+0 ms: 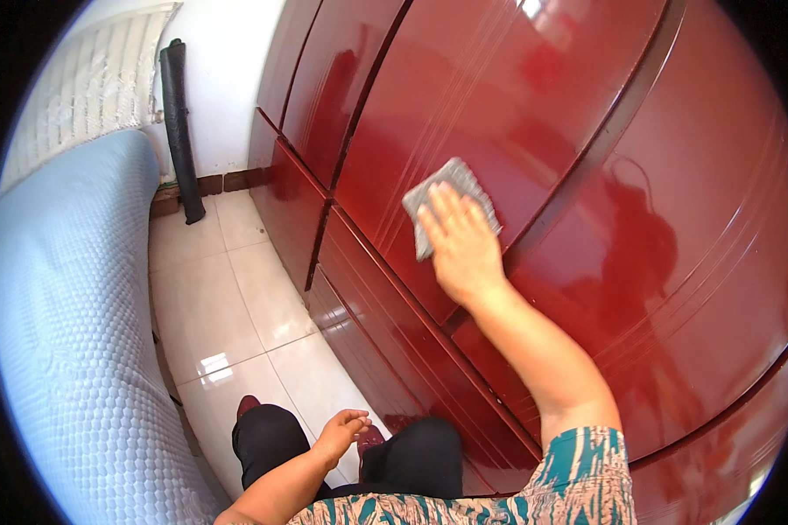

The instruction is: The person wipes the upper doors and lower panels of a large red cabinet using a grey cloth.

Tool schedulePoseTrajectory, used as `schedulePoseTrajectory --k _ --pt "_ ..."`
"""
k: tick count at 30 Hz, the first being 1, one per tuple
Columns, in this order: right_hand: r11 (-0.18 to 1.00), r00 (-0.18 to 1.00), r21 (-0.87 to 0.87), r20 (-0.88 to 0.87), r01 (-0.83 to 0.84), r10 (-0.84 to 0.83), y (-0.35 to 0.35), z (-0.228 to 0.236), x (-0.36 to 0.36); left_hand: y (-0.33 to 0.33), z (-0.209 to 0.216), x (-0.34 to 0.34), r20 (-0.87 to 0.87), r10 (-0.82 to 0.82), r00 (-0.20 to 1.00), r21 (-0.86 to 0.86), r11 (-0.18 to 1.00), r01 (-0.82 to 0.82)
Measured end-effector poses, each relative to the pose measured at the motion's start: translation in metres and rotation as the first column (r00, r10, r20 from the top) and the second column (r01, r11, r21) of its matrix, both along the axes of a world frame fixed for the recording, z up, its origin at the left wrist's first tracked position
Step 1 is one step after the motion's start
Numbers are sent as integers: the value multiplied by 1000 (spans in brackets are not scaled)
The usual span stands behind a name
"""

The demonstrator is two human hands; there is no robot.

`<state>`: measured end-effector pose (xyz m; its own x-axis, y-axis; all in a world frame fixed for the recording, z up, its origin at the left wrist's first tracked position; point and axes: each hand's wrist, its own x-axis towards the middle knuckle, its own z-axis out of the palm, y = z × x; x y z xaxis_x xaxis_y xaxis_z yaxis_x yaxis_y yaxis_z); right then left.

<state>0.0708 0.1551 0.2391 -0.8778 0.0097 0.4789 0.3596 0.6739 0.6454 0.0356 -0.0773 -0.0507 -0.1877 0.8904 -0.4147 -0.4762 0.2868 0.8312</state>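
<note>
Glossy red wardrobe doors (534,131) fill the frame's right, grey cloth (446,197) at centre.
My right hand (462,249) presses flat on the cloth, fingers spread; left hand (340,435) hangs empty, loosely curled, lower centre.

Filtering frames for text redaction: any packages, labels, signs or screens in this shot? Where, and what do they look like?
None in view.
Only plain surfaces show: a glossy dark red wardrobe, a grey cloth under the right hand, a pale blue bed cover, a white tiled floor.
</note>
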Motion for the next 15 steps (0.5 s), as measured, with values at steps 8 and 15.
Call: schedulePoseTrajectory --k 8,15 --pt "966 940 244 -342 82 7 9 98 -40 -1 7 2 43 14 999 7 1000 -14" --pt "989 990 120 101 86 -98 29 -35 -64 1 3 2 57 22 998 15 1000 -23"
